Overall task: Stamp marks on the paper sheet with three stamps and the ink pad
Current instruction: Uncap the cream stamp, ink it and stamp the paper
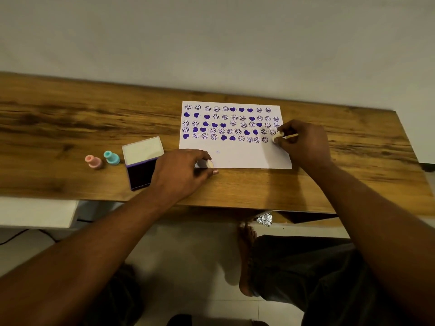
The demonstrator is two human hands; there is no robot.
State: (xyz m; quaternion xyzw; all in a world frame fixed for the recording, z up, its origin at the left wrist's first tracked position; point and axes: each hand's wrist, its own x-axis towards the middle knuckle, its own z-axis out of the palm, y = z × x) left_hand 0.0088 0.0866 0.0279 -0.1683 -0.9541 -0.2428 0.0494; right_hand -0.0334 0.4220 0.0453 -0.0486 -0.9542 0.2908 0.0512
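Bare forearms reach up from the lower edge to the worktop. The right hand pinches the cream stamp between thumb and fingertips and holds it down on the paper sheet, at the right end of the fifth row of purple marks. The left hand rests on the near left corner of the sheet, its fingers curled over a small cream piece (perhaps the cap of the stamp; the view is too blurred to be sure). The pink stamp and the teal stamp stand at the left, near the open ink pad. I judge that this mark completes the fifth row. The next move calls for a straight lift, so that the mark does not smear, then fresh ink and a start on the blank strip below.
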